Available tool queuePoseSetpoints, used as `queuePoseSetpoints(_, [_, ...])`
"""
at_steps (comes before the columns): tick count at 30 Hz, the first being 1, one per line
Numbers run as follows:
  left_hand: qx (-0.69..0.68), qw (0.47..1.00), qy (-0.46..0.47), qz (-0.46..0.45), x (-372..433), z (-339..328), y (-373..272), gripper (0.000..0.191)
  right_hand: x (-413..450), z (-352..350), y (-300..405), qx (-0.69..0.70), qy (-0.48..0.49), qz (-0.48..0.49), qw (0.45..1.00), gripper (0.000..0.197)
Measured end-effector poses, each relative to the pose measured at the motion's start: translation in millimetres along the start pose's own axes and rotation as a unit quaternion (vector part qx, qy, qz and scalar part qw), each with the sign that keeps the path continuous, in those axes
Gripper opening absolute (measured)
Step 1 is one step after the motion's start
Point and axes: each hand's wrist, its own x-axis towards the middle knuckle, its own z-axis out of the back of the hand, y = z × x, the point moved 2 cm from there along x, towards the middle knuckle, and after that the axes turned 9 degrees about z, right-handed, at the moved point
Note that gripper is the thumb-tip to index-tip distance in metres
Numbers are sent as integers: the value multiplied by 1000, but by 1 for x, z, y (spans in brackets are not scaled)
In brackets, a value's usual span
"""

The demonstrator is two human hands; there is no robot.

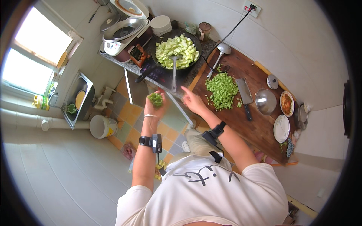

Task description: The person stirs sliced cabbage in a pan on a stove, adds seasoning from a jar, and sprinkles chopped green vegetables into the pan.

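Note:
My left hand [151, 108] is cupped around some green vegetable pieces [155, 100], which look like cut green pepper. It is over the floor, in front of the cooktop. My right hand [194, 102] hovers by the near corner of the wooden board with its index finger stretched out, and nothing shows in it. Ahead of both hands, a dark wok [155, 58] on the induction cooktop [157, 74] is full of pale green sliced vegetable [176, 49]. A metal spatula [174, 75] rests in it, its handle over the near rim.
On the wooden board [256, 70] lie a pile of chopped green vegetable [222, 91], a cleaver [244, 93], a ladle [223, 50], a metal bowl [265, 101] and plates [281, 128]. A black cord [226, 36] crosses the board's corner. A rice cooker [123, 55] stands left of the wok.

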Motion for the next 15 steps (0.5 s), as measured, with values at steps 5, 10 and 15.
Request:
queuePoseSetpoints(5, [28,1000,-10,-7,46,-15,-40,34,88,-26,-15,-119,-48,8,992,66])
queuePoseSetpoints(10, [58,998,-2,11,90,-46,-67,37,127,-35,-30,2,-69,-50,996,68])
queuePoseSetpoints(15, [149,988,-29,-9,153,-87,-78,34,122,9,-57,-151,-148,4,977,49])
